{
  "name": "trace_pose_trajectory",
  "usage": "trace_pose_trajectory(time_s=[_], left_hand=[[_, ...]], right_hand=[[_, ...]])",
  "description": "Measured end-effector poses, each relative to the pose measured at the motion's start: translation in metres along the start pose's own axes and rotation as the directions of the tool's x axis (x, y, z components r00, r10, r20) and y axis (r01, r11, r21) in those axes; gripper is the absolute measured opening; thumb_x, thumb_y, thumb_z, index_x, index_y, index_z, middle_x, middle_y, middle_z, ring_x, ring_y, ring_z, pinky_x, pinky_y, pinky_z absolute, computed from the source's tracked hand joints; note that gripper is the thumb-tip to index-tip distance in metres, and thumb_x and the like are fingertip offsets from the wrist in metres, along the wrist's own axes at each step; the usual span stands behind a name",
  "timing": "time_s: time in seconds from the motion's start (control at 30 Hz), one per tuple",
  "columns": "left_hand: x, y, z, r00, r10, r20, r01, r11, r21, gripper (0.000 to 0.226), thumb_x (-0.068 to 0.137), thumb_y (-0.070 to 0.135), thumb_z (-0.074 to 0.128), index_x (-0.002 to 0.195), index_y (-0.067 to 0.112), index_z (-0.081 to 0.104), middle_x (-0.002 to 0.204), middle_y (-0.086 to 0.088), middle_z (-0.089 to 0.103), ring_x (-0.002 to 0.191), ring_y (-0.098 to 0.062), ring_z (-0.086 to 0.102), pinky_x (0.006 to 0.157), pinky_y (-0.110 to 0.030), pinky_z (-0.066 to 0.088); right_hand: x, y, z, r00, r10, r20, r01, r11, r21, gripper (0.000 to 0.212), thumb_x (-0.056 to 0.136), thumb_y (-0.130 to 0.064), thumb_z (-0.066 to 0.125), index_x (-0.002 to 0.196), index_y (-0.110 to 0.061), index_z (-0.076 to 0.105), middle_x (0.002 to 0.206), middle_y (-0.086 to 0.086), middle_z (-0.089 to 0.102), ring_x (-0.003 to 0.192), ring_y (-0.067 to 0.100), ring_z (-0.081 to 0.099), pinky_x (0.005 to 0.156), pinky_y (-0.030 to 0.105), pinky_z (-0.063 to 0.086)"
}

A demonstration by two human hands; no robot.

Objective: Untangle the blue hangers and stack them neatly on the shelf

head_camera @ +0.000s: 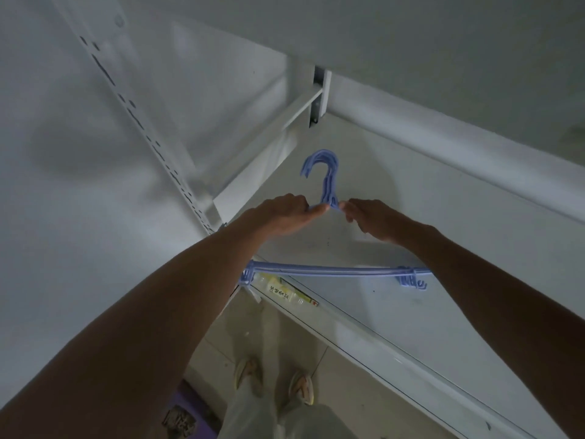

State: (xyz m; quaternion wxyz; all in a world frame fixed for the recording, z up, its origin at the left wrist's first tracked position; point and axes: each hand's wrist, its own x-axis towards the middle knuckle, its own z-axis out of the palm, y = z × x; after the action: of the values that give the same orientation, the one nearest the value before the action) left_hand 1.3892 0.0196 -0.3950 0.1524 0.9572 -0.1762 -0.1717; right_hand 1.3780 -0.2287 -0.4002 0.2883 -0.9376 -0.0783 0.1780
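The blue hangers lie flat on the shelf, long bar across the front edge, left hand and right hand fingers pinching the shoulders either side of the hooks, equally near.

Looking steeply down from head height, close over the white shelf toward the floor.

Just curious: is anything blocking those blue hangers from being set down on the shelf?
Nothing visible. The blue hangers, gripped by both hands near the hooks, already lie over the bare white shelf.
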Motion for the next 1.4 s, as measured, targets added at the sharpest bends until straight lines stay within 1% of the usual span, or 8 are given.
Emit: trace_pose_trajectory(time_s=[0.27,0.43,0.53,0.63,0.83,1.0,1.1,1.4], left_hand=[[0.057,-0.026,0.0,0.998,-0.042,-0.051,0.043,0.999,0.021,0.087,0.078,0.095,0.013,0.058,0.019,0.05,0.061,0.0,0.057,0.056,-0.019,0.057,0.053,-0.031,0.032],[0.092,-0.033,-0.01,0.992,0.074,-0.106,-0.046,0.967,0.25,0.05,0.097,0.073,0.024,0.112,0.041,0.059,0.091,-0.008,0.065,0.088,-0.03,0.065,0.071,-0.037,0.048],[0.101,-0.039,-0.022,0.978,0.08,-0.192,-0.011,0.941,0.339,0.065,0.097,0.073,0.026,0.109,0.029,0.071,0.095,-0.011,0.071,0.091,-0.031,0.068,0.071,-0.035,0.044],[0.11,-0.042,-0.034,0.928,0.248,-0.276,-0.051,0.822,0.567,0.074,0.1,0.069,0.025,0.083,0.015,0.073,0.08,-0.013,0.072,0.079,-0.031,0.071,0.064,-0.032,0.043],[0.107,-0.056,-0.055,0.897,0.424,-0.127,-0.191,0.628,0.754,0.028,0.102,0.037,0.053,0.1,0.015,0.069,0.095,-0.012,0.073,0.086,-0.032,0.072,0.069,-0.034,0.049],[0.105,-0.053,-0.053,0.935,0.294,-0.199,-0.098,0.752,0.652,0.015,0.094,0.013,0.059,0.102,0.012,0.072,0.103,-0.015,0.071,0.096,-0.036,0.071,0.078,-0.038,0.053],[0.105,-0.05,-0.047,0.945,0.215,-0.247,-0.031,0.81,0.586,0.02,0.093,0.015,0.059,0.108,0.012,0.071,0.107,-0.014,0.07,0.099,-0.037,0.07,0.078,-0.038,0.053],[0.088,-0.062,-0.035,0.934,0.116,-0.338,-0.03,0.968,0.249,0.046,0.101,0.048,0.052,0.113,0.005,0.064,0.113,-0.016,0.061,0.107,-0.035,0.061,0.082,-0.045,0.053]], right_hand=[[0.055,-0.004,-0.013,0.982,0.135,0.134,-0.138,0.99,0.007,0.078,0.085,-0.088,0.027,0.065,-0.019,0.055,0.056,0.005,0.054,0.048,0.021,0.049,0.061,0.031,0.044],[0.094,-0.003,-0.028,0.973,0.228,0.035,-0.23,0.972,0.041,0.075,0.094,-0.076,0.037,0.076,-0.011,0.07,0.057,0.004,0.064,0.044,0.02,0.058,0.054,0.026,0.048],[0.111,-0.007,-0.03,0.967,0.254,-0.01,-0.253,0.966,0.052,0.076,0.094,-0.076,0.039,0.095,-0.006,0.067,0.075,0.019,0.072,0.055,0.027,0.063,0.057,0.031,0.053],[0.122,-0.012,-0.029,0.963,0.268,-0.044,-0.266,0.963,0.041,0.081,0.093,-0.078,0.037,0.098,-0.004,0.068,0.082,0.02,0.074,0.061,0.028,0.065,0.065,0.034,0.055],[0.133,-0.014,-0.037,0.958,0.282,-0.042,-0.283,0.958,-0.036,0.084,0.092,-0.08,0.032,0.101,-0.006,0.07,0.076,0.011,0.07,0.064,0.027,0.066,0.07,0.034,0.054],[0.135,-0.026,-0.035,0.954,0.084,-0.287,-0.225,0.833,-0.505,0.071,0.1,-0.07,0.03,0.124,-0.017,0.069,0.122,0.014,0.069,0.113,0.034,0.065,0.097,0.042,0.047],[0.136,-0.031,-0.028,0.934,-0.003,-0.358,-0.236,0.747,-0.622,0.069,0.103,-0.067,0.028,0.12,-0.015,0.071,0.122,0.015,0.068,0.113,0.035,0.065,0.093,0.041,0.048],[0.119,-0.03,-0.026,0.936,0.132,-0.327,-0.23,0.931,-0.283,0.055,0.104,-0.06,0.036,0.111,-0.013,0.065,0.118,0.017,0.065,0.118,0.036,0.061,0.099,0.045,0.047]])
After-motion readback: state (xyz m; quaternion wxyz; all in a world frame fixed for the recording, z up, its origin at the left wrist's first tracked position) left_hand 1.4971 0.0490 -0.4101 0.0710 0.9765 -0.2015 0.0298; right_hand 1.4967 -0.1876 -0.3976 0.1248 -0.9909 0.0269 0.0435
